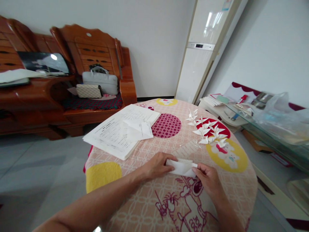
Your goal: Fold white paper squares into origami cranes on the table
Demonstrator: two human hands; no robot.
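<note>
A folded piece of white paper [181, 167] is held just over the near middle of the round table. My left hand [159, 165] pinches its left end between thumb and fingers. At the right end, my right hand [207, 177] grips the corner the same way. Beyond my hands a printed paper strip [187, 149] lies on the tablecloth. Several white folded paper cranes [210, 130] are grouped at the table's right side. To the left rests a stack of printed sheets [113, 132], with a loose folded sheet [138, 129] on top.
A patterned tablecloth [145, 203] covers the table. Behind it on the left stands a wooden sofa [94, 45] with a grey bag [103, 80] on its seat. A glass-topped cabinet [267, 129] with assorted items runs along the right. A tall white air conditioner [195, 71] stands at the back.
</note>
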